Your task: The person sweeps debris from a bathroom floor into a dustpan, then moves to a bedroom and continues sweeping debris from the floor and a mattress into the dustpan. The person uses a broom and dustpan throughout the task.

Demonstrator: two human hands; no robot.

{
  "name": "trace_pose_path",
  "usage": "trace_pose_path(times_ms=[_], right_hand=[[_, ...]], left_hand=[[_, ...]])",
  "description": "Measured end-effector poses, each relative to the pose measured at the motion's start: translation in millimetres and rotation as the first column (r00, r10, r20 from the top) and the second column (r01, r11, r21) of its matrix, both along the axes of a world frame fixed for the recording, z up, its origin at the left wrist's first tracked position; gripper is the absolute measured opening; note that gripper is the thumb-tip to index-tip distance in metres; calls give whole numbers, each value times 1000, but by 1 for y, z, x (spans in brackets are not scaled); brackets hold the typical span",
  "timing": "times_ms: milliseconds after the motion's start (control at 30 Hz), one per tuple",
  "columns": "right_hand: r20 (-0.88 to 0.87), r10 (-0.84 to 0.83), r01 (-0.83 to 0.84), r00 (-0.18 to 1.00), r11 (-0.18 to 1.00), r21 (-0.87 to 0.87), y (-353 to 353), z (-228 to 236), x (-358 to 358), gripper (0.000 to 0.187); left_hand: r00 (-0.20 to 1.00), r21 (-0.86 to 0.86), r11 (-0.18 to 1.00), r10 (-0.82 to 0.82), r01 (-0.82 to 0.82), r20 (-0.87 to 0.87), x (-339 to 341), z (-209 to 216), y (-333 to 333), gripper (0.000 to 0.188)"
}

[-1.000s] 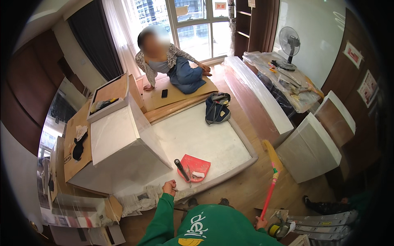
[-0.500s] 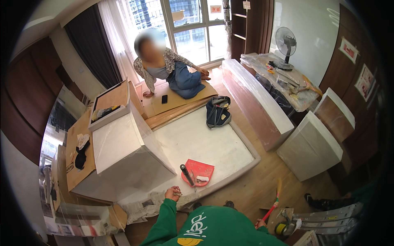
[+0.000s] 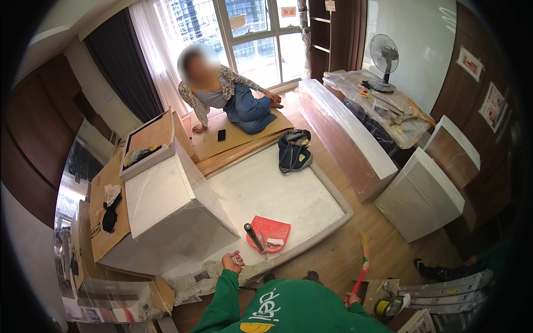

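Note:
My right hand (image 3: 351, 299) is wrapped round the red handle of a broom (image 3: 363, 266), whose yellowish bristle end points away from me over the wooden floor. My left hand (image 3: 232, 261) is raised in front of me, its fingers curled in; whatever is in them, if anything, cannot be made out. Just beyond it a red dustpan (image 3: 275, 228) with a dark upright handle rests on the near part of a white, low-rimmed platform (image 3: 327, 222). A small whitish piece (image 3: 274, 242) lies in the dustpan.
A person (image 3: 239, 105) sits on cardboard (image 3: 211, 145) beside a phone (image 3: 222, 135). A dark bag (image 3: 294, 151) lies on the platform. Plastic-wrapped furniture (image 3: 347, 144) stands right, a box-like white unit (image 3: 161, 194) left. A ladder (image 3: 444, 294) and tape roll (image 3: 382, 307) are near right.
The broom has swung a little to the left and its bristle end has shifted away from me. My left hand has turned slightly, fingers still curled. The seated person has hardly moved.

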State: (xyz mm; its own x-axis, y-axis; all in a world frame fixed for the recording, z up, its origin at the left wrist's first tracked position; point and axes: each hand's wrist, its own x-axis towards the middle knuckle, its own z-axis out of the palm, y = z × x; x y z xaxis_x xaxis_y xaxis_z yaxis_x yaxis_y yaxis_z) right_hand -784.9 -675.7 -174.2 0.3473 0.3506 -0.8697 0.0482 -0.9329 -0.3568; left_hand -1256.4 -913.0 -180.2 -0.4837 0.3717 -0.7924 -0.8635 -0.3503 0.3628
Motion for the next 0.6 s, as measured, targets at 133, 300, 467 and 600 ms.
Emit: trace_pose_path(times_ms=[133, 300, 467, 600], right_hand=[[1, 126, -126, 992, 992, 2, 2, -1, -4, 7], [27, 204, -203, 979, 979, -18, 4, -4, -5, 14], [28, 233, -232, 972, 971, -51, 3, -17, -1, 12], [93, 254, -245, 963, 965, -95, 2, -29, 6, 10]], left_hand=[[997, 2, 1000, -22, 23, -69, 0, -5, 10, 27], [985, -99, 994, -57, 41, -163, 7, -5, 19, 25], [989, -167, 985, -69, 47, -128, 6, 4, 17, 23], [983, -189, 972, -162, 143, -88, 1, 20, 22, 25]])
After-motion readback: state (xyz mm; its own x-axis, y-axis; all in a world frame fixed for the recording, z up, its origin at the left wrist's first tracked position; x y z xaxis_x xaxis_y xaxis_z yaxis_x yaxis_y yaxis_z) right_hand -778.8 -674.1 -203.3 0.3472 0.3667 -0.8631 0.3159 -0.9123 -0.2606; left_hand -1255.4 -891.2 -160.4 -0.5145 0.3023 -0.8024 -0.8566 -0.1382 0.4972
